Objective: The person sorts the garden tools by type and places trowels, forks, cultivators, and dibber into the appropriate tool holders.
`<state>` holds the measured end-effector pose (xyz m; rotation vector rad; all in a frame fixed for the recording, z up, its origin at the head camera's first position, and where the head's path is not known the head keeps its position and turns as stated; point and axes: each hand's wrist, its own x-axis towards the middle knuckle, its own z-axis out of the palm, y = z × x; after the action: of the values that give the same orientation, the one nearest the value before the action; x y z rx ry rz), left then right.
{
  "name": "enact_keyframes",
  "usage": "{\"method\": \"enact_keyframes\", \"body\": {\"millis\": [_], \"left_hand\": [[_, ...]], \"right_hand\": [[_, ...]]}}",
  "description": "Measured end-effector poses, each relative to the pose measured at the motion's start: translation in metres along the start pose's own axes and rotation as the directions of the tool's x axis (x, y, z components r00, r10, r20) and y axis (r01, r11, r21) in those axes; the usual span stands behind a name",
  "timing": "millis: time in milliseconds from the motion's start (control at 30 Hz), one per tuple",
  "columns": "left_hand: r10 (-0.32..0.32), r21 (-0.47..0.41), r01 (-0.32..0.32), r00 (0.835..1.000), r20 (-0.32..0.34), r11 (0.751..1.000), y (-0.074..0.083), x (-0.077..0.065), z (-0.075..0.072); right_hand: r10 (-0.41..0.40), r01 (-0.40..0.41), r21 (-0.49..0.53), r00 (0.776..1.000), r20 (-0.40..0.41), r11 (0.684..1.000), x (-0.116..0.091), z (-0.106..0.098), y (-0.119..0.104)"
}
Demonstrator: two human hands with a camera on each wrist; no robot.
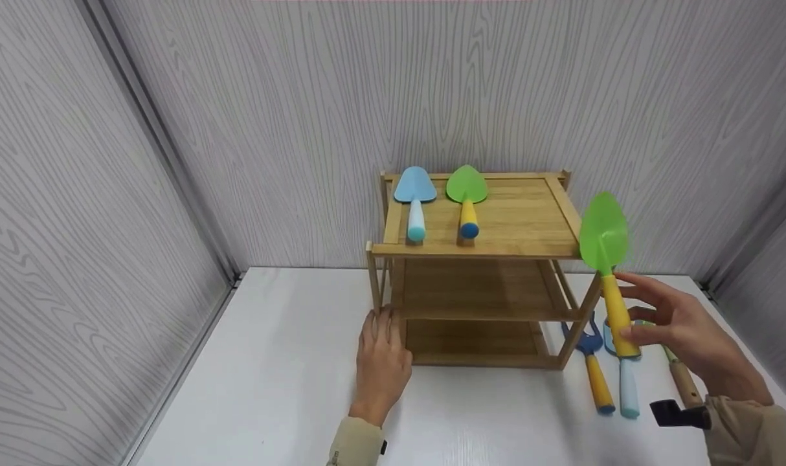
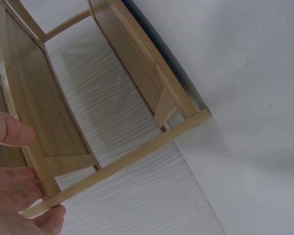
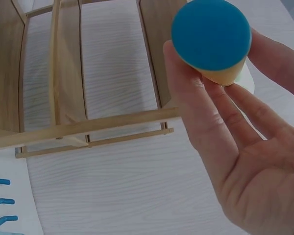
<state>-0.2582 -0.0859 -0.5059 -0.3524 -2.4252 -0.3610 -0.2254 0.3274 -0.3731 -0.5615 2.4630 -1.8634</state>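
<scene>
My right hand [image 1: 687, 327] pinches the yellow handle of a green garden trowel [image 1: 604, 236] between thumb and fingers, blade pointing up, beside the right end of a three-tier wooden shelf [image 1: 483, 249]. In the right wrist view the handle's blue end [image 3: 210, 34] faces the camera. Down at the shelf's front left leg, my left hand [image 1: 383, 356] grips the frame; in the left wrist view its fingers [image 2: 51, 220] curl about the post near a board's edge. On the top board lie a light blue trowel [image 1: 415, 184] and another green trowel [image 1: 467, 184], handles towards me.
Right of the shelf, a blue hand fork [image 1: 599, 382] with an orange handle lies on the white table [image 1: 276, 388]. Beside it are a tool with a light blue handle [image 1: 628, 388] and one with a wooden handle [image 1: 684, 382]. Wood-patterned panels [image 1: 289, 129] stand behind and at both sides.
</scene>
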Motion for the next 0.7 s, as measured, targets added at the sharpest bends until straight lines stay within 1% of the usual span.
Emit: {"method": "enact_keyframes", "body": {"millis": [133,300,433,600,700], "left_hand": [[0.005,-0.008,-0.005,0.999,-0.049,1.000,-0.002,0.000,0.001],[0.001,0.038,0.001,0.999,-0.047,0.999,0.001,-0.004,0.004],[0.019,0.073,-0.014,0.998,-0.061,0.997,0.001,-0.003,0.004],[0.026,0.073,-0.022,0.998,-0.059,0.997,0.001,-0.002,0.005],[0.025,0.065,-0.021,0.998,-0.060,0.998,0.001,-0.002,0.004]], "right_hand": [[0.027,-0.026,-0.050,0.999,0.017,0.998,0.007,0.004,-0.008],[0.053,-0.049,-0.079,0.997,0.050,0.996,0.016,0.011,-0.017],[0.072,-0.066,-0.097,0.995,0.065,0.993,0.023,0.015,-0.027],[0.117,-0.107,-0.125,0.991,0.069,0.986,0.031,0.017,-0.036],[0.116,-0.106,-0.129,0.991,0.073,0.986,0.036,0.017,-0.038]]}}
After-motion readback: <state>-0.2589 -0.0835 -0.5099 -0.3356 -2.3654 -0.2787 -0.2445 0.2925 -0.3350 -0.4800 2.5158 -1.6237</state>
